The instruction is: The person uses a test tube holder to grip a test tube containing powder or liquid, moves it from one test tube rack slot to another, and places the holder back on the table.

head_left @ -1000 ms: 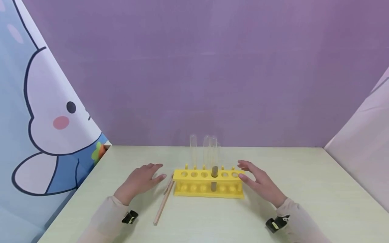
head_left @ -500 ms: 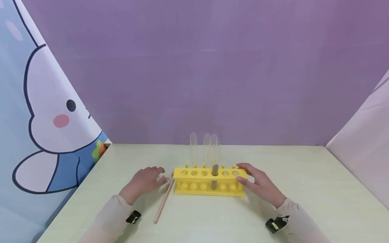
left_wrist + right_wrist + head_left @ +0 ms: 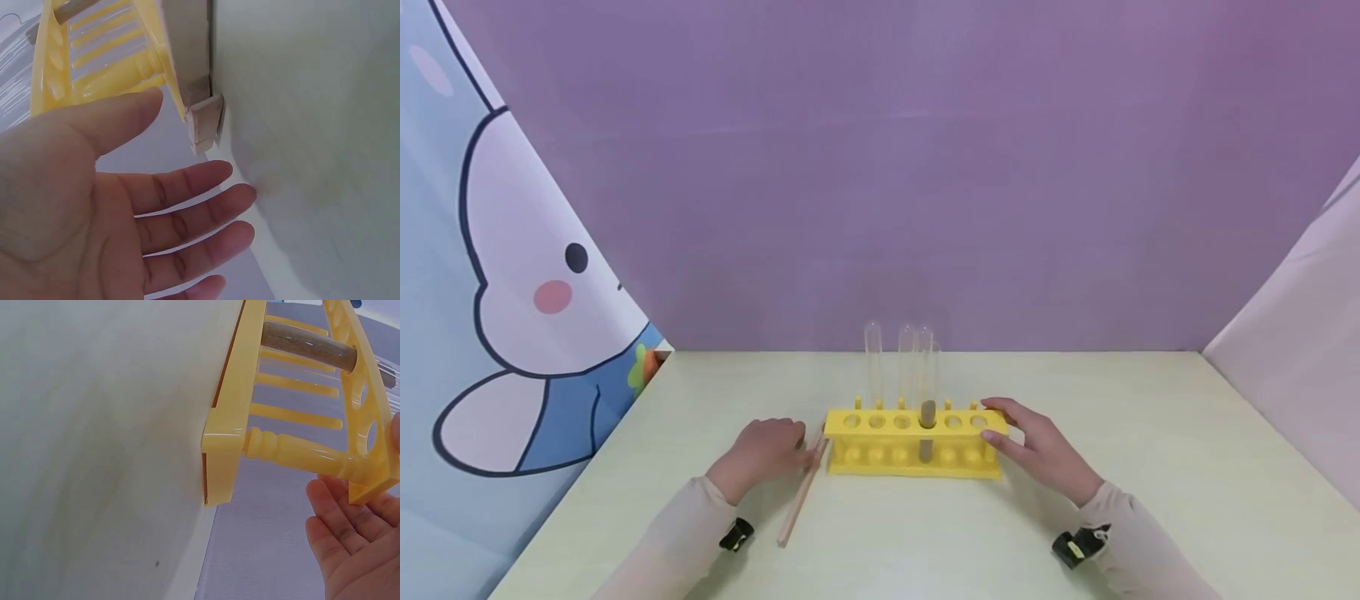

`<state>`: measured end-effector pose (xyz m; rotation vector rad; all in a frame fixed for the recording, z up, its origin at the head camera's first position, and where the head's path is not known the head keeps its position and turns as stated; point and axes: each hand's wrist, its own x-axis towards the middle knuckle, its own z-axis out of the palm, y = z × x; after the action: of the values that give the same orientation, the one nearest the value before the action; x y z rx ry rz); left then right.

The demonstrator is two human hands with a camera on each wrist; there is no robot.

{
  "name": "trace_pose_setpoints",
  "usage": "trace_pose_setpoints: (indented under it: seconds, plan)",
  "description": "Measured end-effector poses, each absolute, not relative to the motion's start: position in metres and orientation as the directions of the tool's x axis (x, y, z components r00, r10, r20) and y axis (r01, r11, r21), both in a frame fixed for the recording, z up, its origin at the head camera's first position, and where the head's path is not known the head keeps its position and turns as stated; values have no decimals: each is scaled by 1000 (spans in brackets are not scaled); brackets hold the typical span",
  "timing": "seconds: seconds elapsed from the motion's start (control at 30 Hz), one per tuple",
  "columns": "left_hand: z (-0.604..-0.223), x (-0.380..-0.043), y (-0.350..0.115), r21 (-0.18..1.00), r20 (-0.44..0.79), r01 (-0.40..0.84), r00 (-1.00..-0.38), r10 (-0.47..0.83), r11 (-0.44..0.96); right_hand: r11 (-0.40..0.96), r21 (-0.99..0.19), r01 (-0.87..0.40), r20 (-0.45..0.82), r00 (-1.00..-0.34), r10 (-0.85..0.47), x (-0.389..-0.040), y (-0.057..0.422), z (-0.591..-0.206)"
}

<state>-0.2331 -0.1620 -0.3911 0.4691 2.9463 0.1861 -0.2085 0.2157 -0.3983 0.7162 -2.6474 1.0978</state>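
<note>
A yellow test tube rack (image 3: 914,467) stands on the table, with a grey-brown cylinder (image 3: 927,413) upright in one of its holes. Behind the holes, several clear test tubes (image 3: 873,358) sit upside down on the pegs. My right hand (image 3: 1043,450) holds the rack's right end by its top bar, thumb above and fingers at the far side. Against the rack's left end lies a wooden test tube clamp (image 3: 796,510), slanting toward me. My left hand (image 3: 762,454) is beside this clamp, and in the left wrist view its fingers (image 3: 206,215) are relaxed and apart from the wood.
The pale table (image 3: 917,550) ends at a purple backdrop (image 3: 917,183) behind the rack. A cartoon-printed cloth (image 3: 527,333) hangs along the left side, and a pale cloth (image 3: 1315,333) along the right.
My left hand has moved right, closer to the clamp, and its fingers have bent downward. My right hand has closed in on the rack's right end. The rack has stayed in nearly the same place.
</note>
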Motion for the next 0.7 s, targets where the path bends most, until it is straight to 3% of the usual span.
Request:
trace_pose_setpoints:
  seconds: [0.7]
  plan:
    - [-398, -225, -155, 173, -194, 262, -936, 294, 949, 620, -603, -502, 353, -865, -357, -209, 216, -401]
